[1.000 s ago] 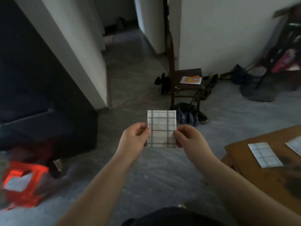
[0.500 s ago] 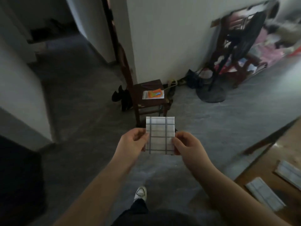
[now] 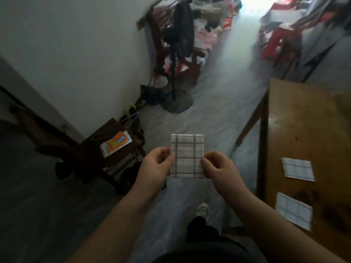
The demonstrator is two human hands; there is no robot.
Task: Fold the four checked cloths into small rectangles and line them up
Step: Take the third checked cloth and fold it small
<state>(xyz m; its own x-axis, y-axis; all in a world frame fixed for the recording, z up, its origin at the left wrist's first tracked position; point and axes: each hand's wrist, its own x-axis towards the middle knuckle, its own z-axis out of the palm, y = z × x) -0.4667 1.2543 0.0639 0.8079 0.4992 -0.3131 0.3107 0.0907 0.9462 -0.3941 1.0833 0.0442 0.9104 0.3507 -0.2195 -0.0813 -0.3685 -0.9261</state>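
Your left hand (image 3: 155,168) and right hand (image 3: 218,168) each pinch a side edge of the folded white grey-checked cloth rectangle (image 3: 187,155), held upright mid-frame above the floor. 2 folded blue-checked cloths (image 3: 297,169) (image 3: 293,210) lie on the brown wooden surface (image 3: 307,120) at right.

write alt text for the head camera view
The left hand and right hand pinch a small folded checked cloth by its side edges above the grey floor. Two more folded cloths lie apart on a wooden table to the right; a pedestal fan stands ahead.
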